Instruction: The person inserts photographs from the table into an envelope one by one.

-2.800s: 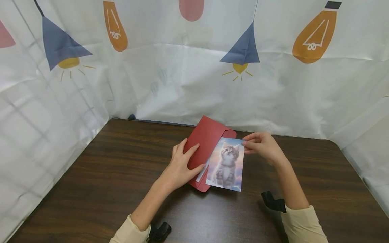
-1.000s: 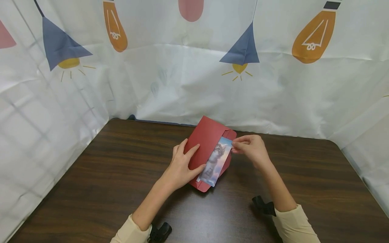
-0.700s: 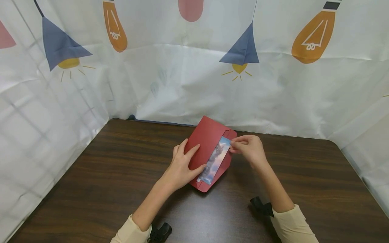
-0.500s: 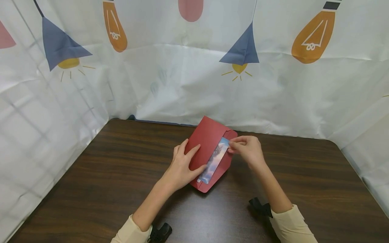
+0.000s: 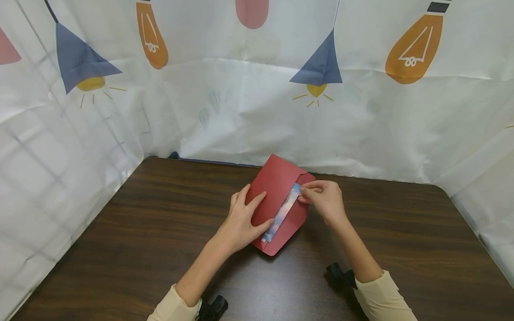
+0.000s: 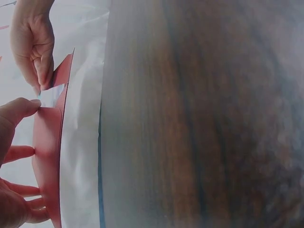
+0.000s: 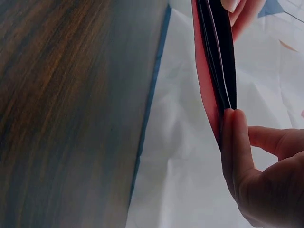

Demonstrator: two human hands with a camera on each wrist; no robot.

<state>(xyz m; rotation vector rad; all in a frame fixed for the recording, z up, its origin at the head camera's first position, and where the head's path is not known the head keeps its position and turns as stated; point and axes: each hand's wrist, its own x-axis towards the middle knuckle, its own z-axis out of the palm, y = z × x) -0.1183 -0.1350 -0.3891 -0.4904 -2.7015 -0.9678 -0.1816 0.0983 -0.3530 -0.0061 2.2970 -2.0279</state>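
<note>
On the table, a red envelope point(image 5: 277, 178) lies slanted, its flap spread toward the right. A picture card point(image 5: 286, 208) sits mostly inside its pocket, with only a narrow blue-and-pink strip showing. My right hand point(image 5: 327, 200) pinches the card's upper corner between thumb and fingers. Spread fingers of my left hand point(image 5: 242, 218) rest on the envelope's front, the thumb at the pocket's edge. In the left wrist view, those fingertips touch the red face of the envelope point(image 6: 46, 133). Layers inside the envelope point(image 7: 204, 80) look dark in the right wrist view.
The dark wooden table point(image 5: 160, 223) ends at a back edge just beyond the envelope. White cloth point(image 5: 249, 116) printed with lamps and bulbs hangs behind and at the sides. Black wrist mounts point(image 5: 213, 307) sit by both sleeves.
My right hand has moved left with the card, which slid into the envelope until its kitten picture became mostly hidden. The envelope shifted slightly right; my left hand stayed on it.
</note>
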